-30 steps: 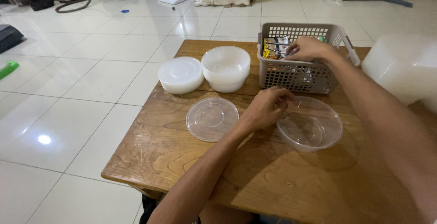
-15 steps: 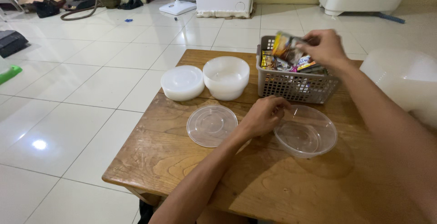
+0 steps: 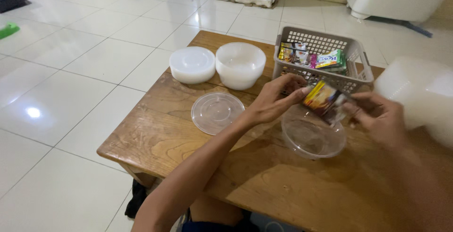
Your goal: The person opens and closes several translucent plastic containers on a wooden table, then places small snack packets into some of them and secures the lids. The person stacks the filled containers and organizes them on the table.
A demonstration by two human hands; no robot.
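The sachet, a small glossy packet in yellow, red and dark tones, was tilted above the far rim of the clear bowl, pinched by the right hand at its right edge, while the left hand gripped its left corner with its fingertips. Its print was blurred. The bowl sat empty on the desk, just right of a clear lid. Bare wood lay open toward the near edge. Beyond stood a grey basket of packets, a white bowl stack and a white lid stack. The right forearm was blurred and cut off at the frame
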